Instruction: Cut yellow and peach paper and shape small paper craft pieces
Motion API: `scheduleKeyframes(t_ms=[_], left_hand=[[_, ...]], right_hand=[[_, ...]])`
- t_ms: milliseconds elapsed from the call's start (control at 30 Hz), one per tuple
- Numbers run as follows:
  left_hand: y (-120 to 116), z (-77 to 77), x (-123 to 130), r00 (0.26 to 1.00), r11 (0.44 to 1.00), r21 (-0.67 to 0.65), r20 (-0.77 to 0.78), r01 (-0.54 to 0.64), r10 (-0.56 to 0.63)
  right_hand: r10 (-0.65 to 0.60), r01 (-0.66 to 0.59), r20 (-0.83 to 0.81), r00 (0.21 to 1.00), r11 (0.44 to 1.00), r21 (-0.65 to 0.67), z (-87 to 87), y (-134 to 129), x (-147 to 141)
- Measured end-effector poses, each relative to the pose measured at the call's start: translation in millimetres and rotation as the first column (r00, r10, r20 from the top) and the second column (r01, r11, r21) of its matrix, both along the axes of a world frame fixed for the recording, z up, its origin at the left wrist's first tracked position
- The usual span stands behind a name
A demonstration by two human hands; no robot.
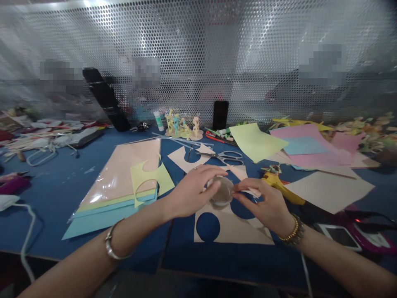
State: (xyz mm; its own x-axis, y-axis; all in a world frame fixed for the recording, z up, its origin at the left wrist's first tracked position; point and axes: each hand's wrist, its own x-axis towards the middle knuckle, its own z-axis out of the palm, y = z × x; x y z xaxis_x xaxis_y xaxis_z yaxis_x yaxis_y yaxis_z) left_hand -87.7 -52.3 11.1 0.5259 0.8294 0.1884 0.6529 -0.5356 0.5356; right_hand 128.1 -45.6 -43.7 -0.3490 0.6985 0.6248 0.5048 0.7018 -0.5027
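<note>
My left hand (198, 188) is closed around the side of what looks like a roll of clear tape (223, 194), round with a tan middle. At the roll's right side, my right hand (263, 200) pinches thumb and fingertips together; whatever lies between them is too small to make out. Below both hands lies a sheet of beige paper (238, 231) with round holes cut in it. Grey-handled scissors (228, 157) rest just beyond the hands, partly over another beige cut-out sheet (180, 159).
Left are coloured papers in a clear sleeve (120, 169) and a yellow cut-out sheet (164, 178). A yellow glue gun (283, 188) lies right, near loose coloured sheets (310, 145). Small paper figures (182, 126), a glue stick (159, 121) and a phone (220, 115) stand before the perforated metal screen (186, 54).
</note>
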Motion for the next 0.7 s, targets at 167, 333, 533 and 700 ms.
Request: scheduleKeyframes(t_ms=[167,333,533,700], left_hand=[[2,29.0,4,0.944,0.981,-0.024,-0.269,0.194,-0.193],[15,40.2,19,0.896,0.974,-0.021,-0.390,0.224,-0.214],[23,35.8,23,0.898,0.972,-0.009,-0.380,0.236,-0.222],[29,36.2,24,0.903,0.971,-0.050,-0.358,0.234,-0.236]], right_hand=[[0.017,-0.017,-0.004,1.000,1.000,-0.015,0.1,2,2],[0.037,-0.039,-0.019,0.999,0.997,-0.066,0.3,-1,4],[0.019,-0.057,-0.150,0.989,0.965,-0.256,27.5,19,8],[0.085,-0.156,-0.178,0.980,0.885,-0.438,53.2,85,-11]])
